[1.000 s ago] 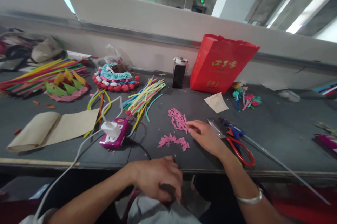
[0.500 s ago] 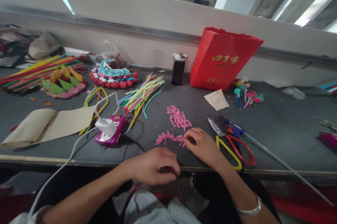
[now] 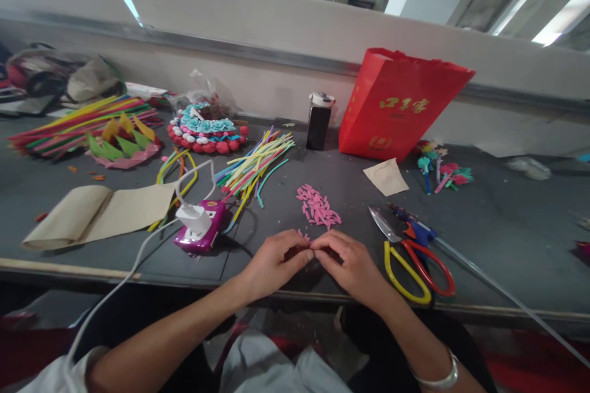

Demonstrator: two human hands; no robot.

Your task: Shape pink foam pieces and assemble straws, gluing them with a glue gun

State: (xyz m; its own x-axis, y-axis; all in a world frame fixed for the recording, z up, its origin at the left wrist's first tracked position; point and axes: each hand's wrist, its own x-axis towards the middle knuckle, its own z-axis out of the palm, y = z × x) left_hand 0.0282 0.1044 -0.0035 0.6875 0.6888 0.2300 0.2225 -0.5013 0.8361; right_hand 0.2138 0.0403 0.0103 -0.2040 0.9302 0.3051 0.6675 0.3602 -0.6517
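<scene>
My left hand [image 3: 279,261] and my right hand [image 3: 348,261] meet fingertip to fingertip near the front of the dark table. Both are closed in a pinch, and a bit of pink shows where they touch, apparently a small pink piece held between them. Just behind lies a pile of small pink pieces [image 3: 317,205], slim and pointed. A second group of pink pieces [image 3: 303,235] is mostly hidden by my fingers. To the right of my right hand lie scissors [image 3: 405,264] with one yellow and one red handle, beside a blue hot glue gun [image 3: 417,230] with a long clear glue stick.
A purple power adapter [image 3: 214,224] with a white plug and cable sits left of my hands. Beyond are colourful pipe cleaners [image 3: 258,162], a black bottle [image 3: 319,125], a red paper bag [image 3: 401,104] and a beige paper square [image 3: 386,176]. A paper roll [image 3: 133,211] lies at left.
My left hand has risen from the table edge to meet my right hand at the fingertips. The right hand has shifted slightly towards the front edge, and the nearer pink pieces are now mostly covered.
</scene>
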